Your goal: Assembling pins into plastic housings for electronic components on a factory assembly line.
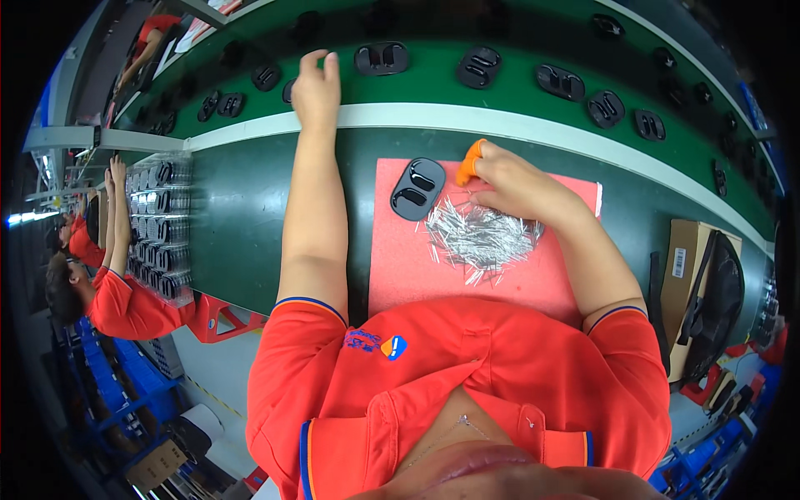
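My left hand [317,93] reaches out over the green belt, its fingertips apart and nothing visible between them. Beside it, a small black case [288,91] is partly hidden by the hand. My right hand [510,179] wears orange finger covers and is curled at the upper edge of a pile of thin silvery pins [483,242]. Its thumb and covered fingers are bent toward each other; whatever is between them is too small to make out. Left of the pile, a black rounded case [418,189] with two glossy dark inserts lies on the pink mat [396,275].
Several black cases, such as one pair-shaped case [381,58], sit along the green belt [433,67] behind a white rail [400,115]. Stacked clear trays [169,225] stand at left, near co-workers in red. A cardboard box [687,275] and black bag [721,292] are at right.
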### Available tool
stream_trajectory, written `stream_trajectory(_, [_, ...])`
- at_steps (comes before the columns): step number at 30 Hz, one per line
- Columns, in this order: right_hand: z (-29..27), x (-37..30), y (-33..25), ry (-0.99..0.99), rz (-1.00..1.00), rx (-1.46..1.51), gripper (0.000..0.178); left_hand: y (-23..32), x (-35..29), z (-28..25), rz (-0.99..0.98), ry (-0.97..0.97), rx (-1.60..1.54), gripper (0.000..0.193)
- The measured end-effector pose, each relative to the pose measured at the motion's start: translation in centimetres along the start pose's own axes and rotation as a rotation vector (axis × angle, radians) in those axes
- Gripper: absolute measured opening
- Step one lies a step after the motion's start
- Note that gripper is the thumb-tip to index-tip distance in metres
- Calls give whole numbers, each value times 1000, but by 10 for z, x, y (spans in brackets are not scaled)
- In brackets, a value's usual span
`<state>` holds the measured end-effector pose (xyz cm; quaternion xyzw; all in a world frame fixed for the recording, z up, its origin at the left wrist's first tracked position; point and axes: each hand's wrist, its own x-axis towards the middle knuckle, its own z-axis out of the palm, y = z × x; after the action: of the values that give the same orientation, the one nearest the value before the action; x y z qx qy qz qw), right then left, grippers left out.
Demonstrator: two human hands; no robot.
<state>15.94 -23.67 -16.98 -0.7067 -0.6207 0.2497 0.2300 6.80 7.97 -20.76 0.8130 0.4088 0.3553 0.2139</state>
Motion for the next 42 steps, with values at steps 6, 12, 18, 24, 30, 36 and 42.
stream_trajectory(6, [-4,5,-1,-15,-18,-32,25,-65,18,-15,39,210,312,34])
stream_trajectory(12, [-24,7,13,-193,235,498,18,-53,16,-11,51,35,217,17])
stream_trajectory(18, [-7,21,25,185,272,937,29,-11,-4,6,30,-39,-407,18])
stream_trajectory(24, [-16,24,30,758,365,1004,36,81,-69,19,232,-426,-630,19])
stream_trajectory(30, [-6,31,36,889,185,885,30,93,-90,20,674,-411,-470,18])
stream_trajectory(36, [2,31,38,873,129,597,27,96,-92,21,760,-386,-483,16])
stream_trajectory(42, [4,32,36,790,133,849,27,95,-93,18,736,-417,-488,14])
